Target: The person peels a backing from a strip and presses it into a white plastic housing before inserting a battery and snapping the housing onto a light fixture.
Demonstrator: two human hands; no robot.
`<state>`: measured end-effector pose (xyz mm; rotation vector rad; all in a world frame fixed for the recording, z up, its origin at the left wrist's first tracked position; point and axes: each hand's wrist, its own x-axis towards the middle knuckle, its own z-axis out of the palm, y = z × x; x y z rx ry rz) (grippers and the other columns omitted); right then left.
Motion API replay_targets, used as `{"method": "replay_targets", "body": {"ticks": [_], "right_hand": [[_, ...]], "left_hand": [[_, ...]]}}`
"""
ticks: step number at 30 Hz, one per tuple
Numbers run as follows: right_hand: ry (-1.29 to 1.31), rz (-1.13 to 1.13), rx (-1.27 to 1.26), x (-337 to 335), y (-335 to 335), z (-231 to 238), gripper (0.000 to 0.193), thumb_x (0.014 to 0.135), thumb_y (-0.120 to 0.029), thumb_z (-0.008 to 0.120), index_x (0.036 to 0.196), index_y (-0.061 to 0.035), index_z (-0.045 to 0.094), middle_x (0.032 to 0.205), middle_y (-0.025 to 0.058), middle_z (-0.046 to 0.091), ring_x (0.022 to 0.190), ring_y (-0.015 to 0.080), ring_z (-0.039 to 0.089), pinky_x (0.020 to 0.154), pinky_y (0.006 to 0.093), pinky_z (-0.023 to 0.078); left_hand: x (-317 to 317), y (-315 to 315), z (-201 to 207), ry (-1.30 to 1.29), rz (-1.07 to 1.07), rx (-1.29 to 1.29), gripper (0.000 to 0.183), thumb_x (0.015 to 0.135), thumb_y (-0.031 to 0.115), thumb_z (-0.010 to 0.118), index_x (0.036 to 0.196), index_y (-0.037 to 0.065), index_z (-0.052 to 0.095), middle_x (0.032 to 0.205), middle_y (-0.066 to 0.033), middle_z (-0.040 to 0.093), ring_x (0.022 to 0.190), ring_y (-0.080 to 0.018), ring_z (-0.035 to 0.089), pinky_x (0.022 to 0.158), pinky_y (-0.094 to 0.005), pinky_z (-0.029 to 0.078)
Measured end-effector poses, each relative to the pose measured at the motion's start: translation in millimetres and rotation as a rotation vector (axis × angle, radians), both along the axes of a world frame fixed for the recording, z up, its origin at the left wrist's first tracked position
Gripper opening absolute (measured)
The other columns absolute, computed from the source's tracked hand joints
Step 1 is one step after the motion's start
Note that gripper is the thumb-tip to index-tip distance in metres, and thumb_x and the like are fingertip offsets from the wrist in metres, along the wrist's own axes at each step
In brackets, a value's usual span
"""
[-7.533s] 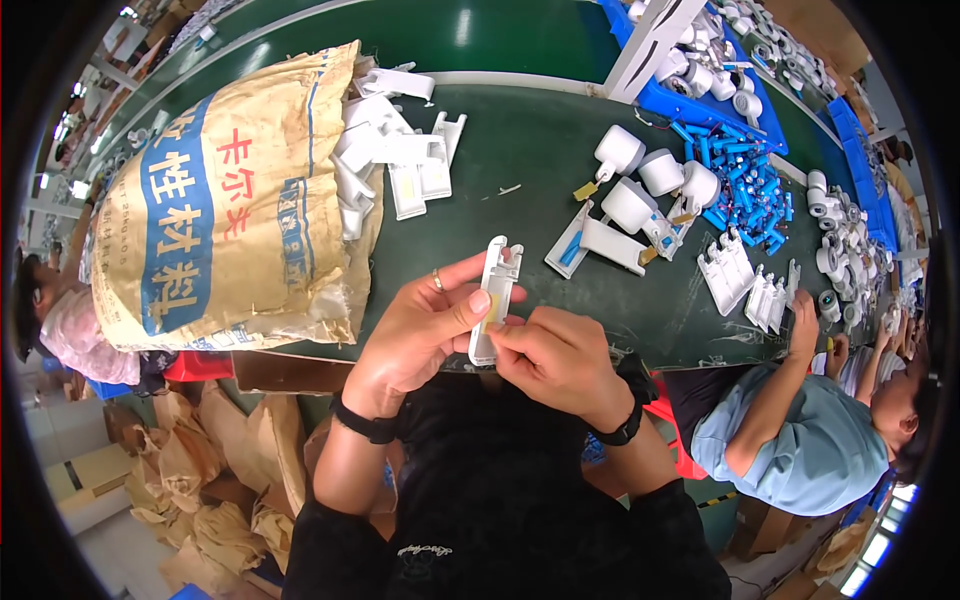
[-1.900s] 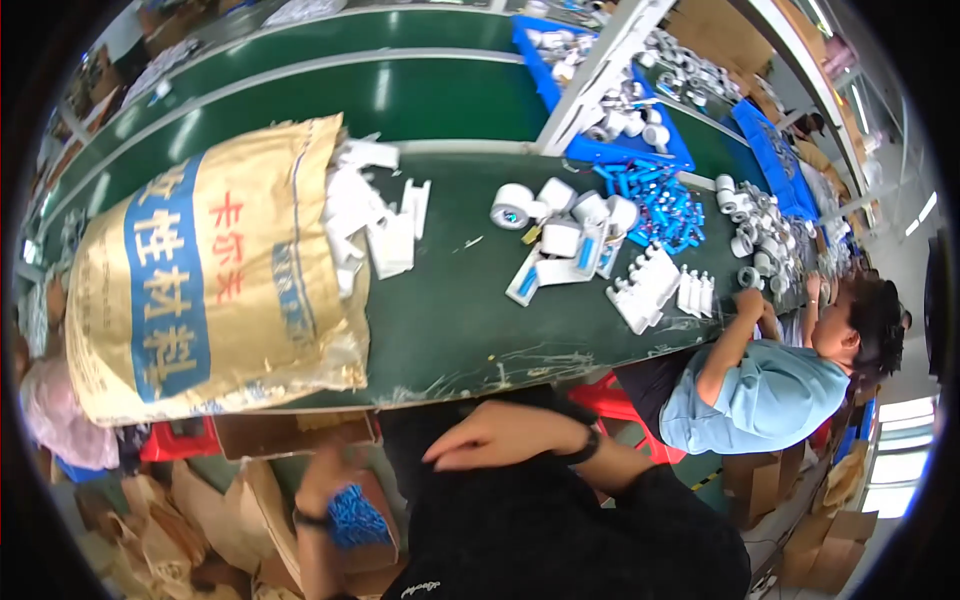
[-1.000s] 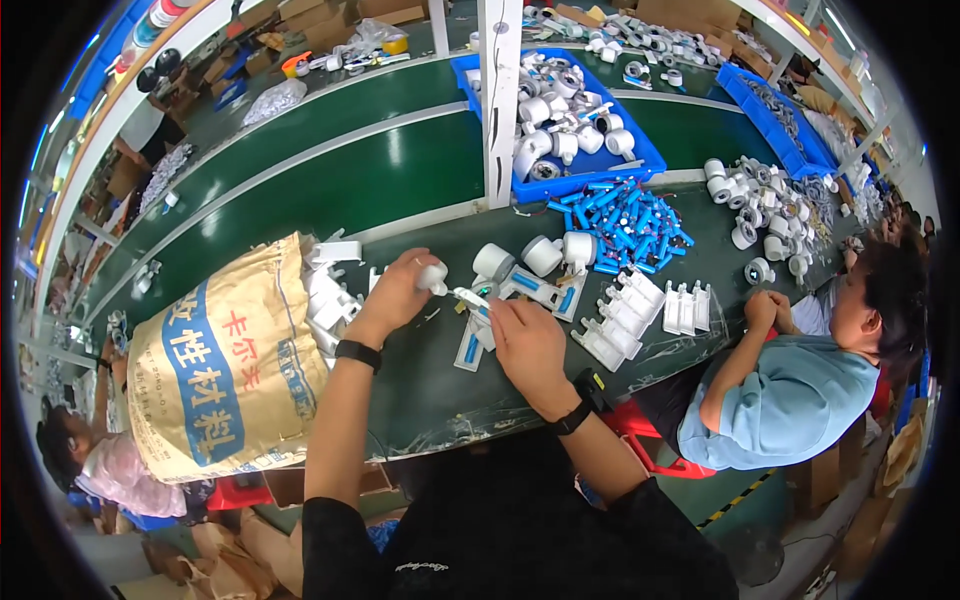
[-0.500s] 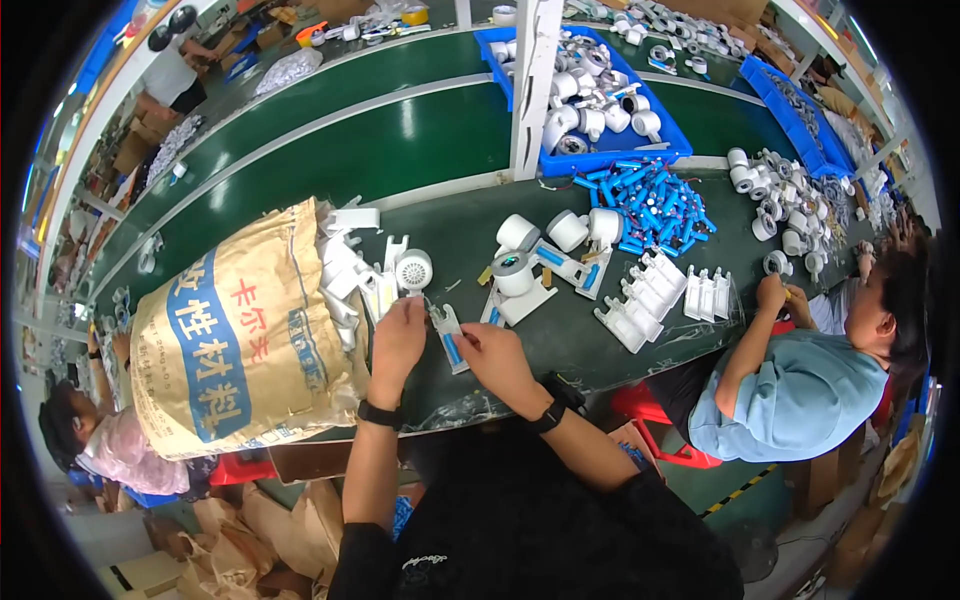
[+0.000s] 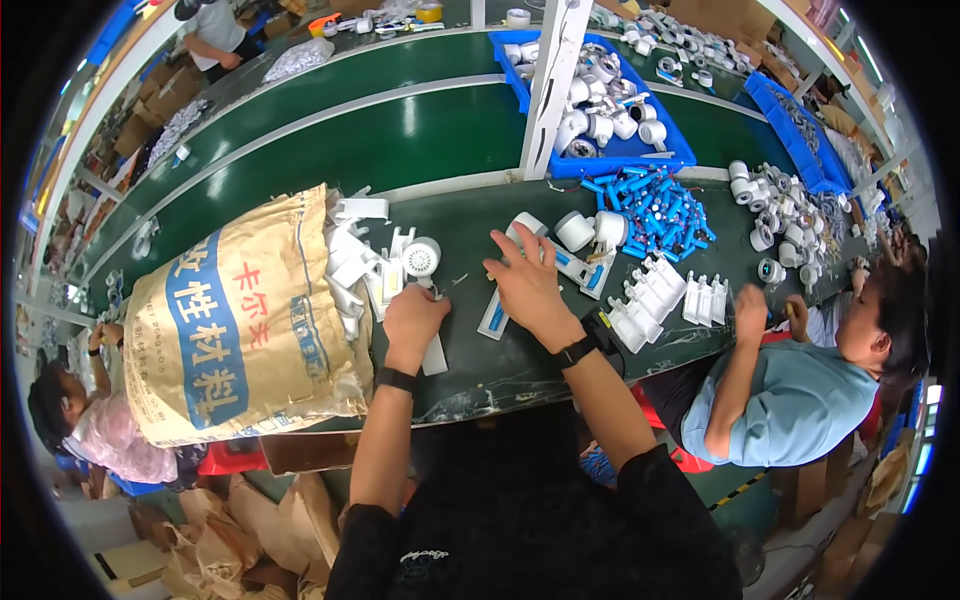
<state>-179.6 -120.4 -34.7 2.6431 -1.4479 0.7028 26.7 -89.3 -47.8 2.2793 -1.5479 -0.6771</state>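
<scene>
The left hand (image 5: pixel 415 325) is closed, its fingers curled over the middle of a white handheld fan (image 5: pixel 421 257) low over the green workbench (image 5: pixel 480 385); the round vented head shows just beyond the knuckles, and a white handle piece (image 5: pixel 435 358) shows on the near side, just right of the wrist. How head and handle meet is hidden under the hand. The right hand (image 5: pixel 531 288) is wide, fingers spread, and holds nothing visible; whether its fingertips touch the parts beneath cannot be told. Just left of and below those fingers lies a handle shell with a blue battery cell (image 5: pixel 493 318), and just to their right stand white round fan heads (image 5: pixel 575 231). Farther right of that hand sit a row of white handle shells (image 5: pixel 643 304) and a smaller row of white parts (image 5: pixel 706 299), with a heap of blue battery cells (image 5: pixel 655 212) beyond them. Left of the left hand, a printed paper sack (image 5: pixel 240 320) lies on its side, white plastic pieces (image 5: pixel 350 260) spilling from its mouth.
</scene>
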Motion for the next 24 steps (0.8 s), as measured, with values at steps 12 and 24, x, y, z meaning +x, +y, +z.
{"method": "replay_targets", "body": {"ticks": [12,24], "right_hand": [[-0.029,-0.142,-0.004,-16.6,25.4,3.2,0.036,0.072,0.005,0.063,0.106,-0.0061,0.071,0.120,0.0072,0.062,0.106,0.0309,0.056,0.090,0.0442,0.046],[-0.014,0.174,0.297,-9.9,-39.8,-7.9,0.010,0.082,-0.009,0.065,0.090,-0.0082,0.070,0.086,0.0138,0.067,0.086,0.0349,0.067,0.074,0.0464,0.053]], "left_hand": [[18.3,-8.7,-20.7,1.087,0.043,0.006,0.023,0.089,0.015,0.072,0.099,-0.005,0.068,0.090,-0.0097,0.074,0.079,-0.0145,0.067,0.074,-0.0261,0.049],[18.0,-2.2,-26.2,1.149,0.046,0.026,0.034,0.093,0.018,0.072,0.113,-0.008,0.067,0.097,-0.0115,0.074,0.085,-0.0165,0.069,0.079,-0.0271,0.051]]}}
